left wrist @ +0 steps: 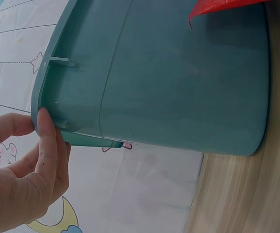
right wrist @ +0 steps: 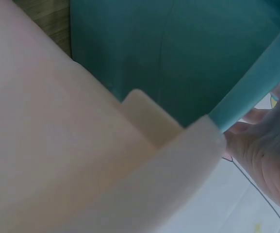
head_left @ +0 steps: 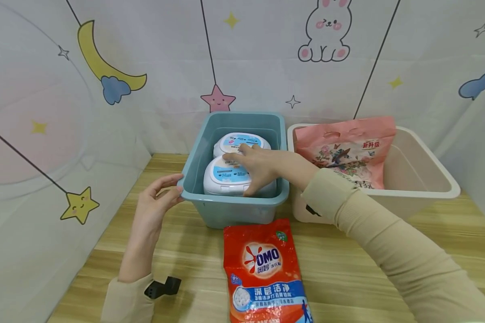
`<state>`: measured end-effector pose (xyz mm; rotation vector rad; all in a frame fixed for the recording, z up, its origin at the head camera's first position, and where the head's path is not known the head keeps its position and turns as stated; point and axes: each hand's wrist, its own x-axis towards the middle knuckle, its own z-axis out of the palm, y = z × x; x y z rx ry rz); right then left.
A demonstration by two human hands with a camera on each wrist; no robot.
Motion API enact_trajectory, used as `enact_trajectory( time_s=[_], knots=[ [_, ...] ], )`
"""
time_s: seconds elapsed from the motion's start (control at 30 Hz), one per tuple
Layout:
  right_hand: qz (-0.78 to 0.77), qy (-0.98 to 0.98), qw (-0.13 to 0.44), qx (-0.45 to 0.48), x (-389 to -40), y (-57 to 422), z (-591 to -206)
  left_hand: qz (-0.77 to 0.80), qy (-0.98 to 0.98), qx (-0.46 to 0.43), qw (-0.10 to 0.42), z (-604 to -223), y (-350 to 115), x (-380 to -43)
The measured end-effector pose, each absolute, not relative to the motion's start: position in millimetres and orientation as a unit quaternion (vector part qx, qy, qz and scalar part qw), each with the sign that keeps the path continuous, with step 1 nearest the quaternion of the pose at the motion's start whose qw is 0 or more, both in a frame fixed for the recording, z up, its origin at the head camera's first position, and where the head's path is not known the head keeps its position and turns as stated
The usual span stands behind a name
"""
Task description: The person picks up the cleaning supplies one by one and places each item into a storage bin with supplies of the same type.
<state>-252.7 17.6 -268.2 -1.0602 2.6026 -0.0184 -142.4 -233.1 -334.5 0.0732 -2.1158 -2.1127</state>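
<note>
In the head view, a blue-green plastic bin (head_left: 234,215) stands on the table with two white lidded tubs (head_left: 226,181) inside, both with blue labels on top. My left hand (head_left: 155,199) pinches the bin's left rim between thumb and fingers; the left wrist view shows the fingertips on that rim (left wrist: 41,87). Reaching over the bin's right side, my right hand (head_left: 260,168) grips the nearer tub across its lid, thumb toward the front and fingers spread over the top. The right wrist view catches only part of this hand (right wrist: 271,150) past the rim, with the tubs hidden.
A cream bin (head_left: 424,193) stands close on the right, holding a pink floral bag (head_left: 347,148). A red OMO laundry powder bag (head_left: 264,273) lies on the wooden table (head_left: 347,264) in front of the blue-green bin. Behind hangs a patterned white curtain (head_left: 258,67).
</note>
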Motion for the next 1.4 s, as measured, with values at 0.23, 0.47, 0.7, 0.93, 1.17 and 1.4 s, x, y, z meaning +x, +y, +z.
enact_trajectory(
  time_s=[0.23, 0.47, 0.7, 0.93, 1.17, 1.4],
  knots=[
    [0.004, 0.914, 0.172, -0.367, -252.6, 13.7, -269.7, -0.706, -0.704, 0.025, 0.075, -334.6, -233.9, -142.1],
    [0.013, 0.913, 0.185, -0.363, -252.2, 9.7, -271.7, -0.705, -0.705, 0.029, 0.074, -334.0, -234.4, -140.9],
    [0.013, 0.915, 0.191, -0.356, -252.3, 7.9, -272.1, -0.708, -0.702, 0.027, 0.073, -334.8, -235.3, -140.5],
    [0.017, 0.915, 0.204, -0.347, -251.9, 6.6, -272.3, -0.707, -0.703, 0.022, 0.074, -335.4, -235.3, -142.6],
    [0.018, 0.914, 0.228, -0.336, -250.6, 1.9, -272.8, -0.707, -0.703, 0.020, 0.074, -334.8, -235.4, -142.5],
    [0.044, 0.911, 0.231, -0.338, -251.4, -1.0, -271.7, -0.710, -0.700, 0.019, 0.070, -333.6, -234.8, -142.8]
  ],
)
